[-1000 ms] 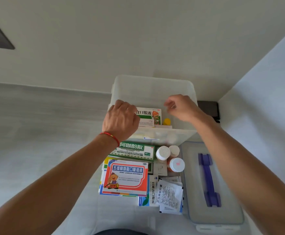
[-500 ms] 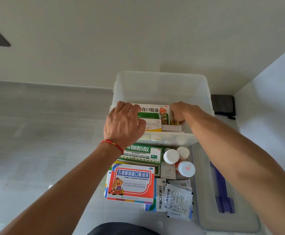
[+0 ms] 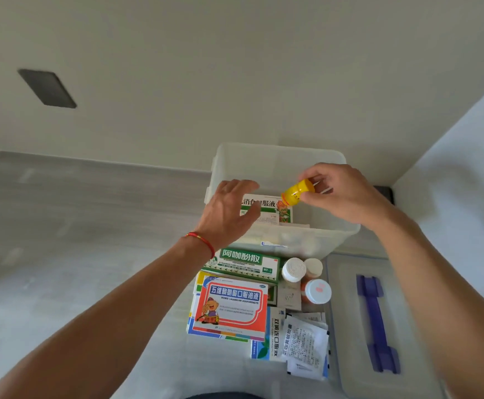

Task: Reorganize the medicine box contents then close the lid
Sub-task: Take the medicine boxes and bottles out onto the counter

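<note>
Green box reads 阿咖酚散; orange box apparently 五维赖氨酸口服溶液.

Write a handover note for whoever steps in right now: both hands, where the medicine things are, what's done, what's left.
Right hand pinches a small yellow bottle above the open clear medicine box.
Left hand is open, fingers on the green-and-white carton standing inside the box.
Outside, in front of the box: green carton, orange carton, three white-capped bottles, paper leaflets.
Lid, purple handle up, lies to the right.
Left: pack the rest, close the lid.
</note>
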A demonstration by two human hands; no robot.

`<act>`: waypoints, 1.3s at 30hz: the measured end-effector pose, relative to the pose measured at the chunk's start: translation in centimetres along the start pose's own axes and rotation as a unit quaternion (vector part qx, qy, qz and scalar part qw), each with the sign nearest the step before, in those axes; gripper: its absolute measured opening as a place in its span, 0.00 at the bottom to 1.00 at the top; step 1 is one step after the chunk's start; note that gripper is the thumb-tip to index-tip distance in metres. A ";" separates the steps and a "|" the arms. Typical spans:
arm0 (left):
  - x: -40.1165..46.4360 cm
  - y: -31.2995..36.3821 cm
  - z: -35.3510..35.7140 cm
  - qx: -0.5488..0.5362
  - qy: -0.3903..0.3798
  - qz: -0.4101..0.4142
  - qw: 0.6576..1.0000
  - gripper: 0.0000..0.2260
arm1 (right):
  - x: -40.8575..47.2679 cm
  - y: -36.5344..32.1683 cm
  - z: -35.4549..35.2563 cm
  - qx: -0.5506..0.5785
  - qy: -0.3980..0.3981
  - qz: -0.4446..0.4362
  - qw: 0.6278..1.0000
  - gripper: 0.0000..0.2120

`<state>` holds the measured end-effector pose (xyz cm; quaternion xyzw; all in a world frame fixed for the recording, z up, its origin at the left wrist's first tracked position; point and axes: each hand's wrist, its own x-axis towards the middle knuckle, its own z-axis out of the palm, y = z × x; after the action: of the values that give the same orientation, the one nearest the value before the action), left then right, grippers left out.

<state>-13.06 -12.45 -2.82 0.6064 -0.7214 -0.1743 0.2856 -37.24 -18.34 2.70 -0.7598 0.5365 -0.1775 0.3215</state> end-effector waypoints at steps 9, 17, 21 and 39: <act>-12.9 -2.2 -5.4 -0.126 0.037 -0.085 0.988 0.21 | -2.8 -9.2 11.4 0.078 -0.157 -0.169 0.970 0.17; -26.3 -17.0 -12.0 -0.139 0.154 -0.369 0.906 0.10 | -5.5 -16.8 28.3 0.113 -0.213 -0.158 0.958 0.15; -31.8 -27.1 -17.2 -0.166 0.211 -0.425 0.864 0.10 | -4.7 -22.5 36.0 0.047 -0.252 -0.147 0.955 0.11; -41.0 -57.9 -32.9 -0.026 0.235 -0.438 0.867 0.16 | 2.7 -48.2 68.5 -0.059 -0.393 -0.067 0.915 0.31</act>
<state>56.47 18.85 -20.16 0.8755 -0.2884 -0.1527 0.3565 39.66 10.09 -14.82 -0.8198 0.3248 0.1460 0.4484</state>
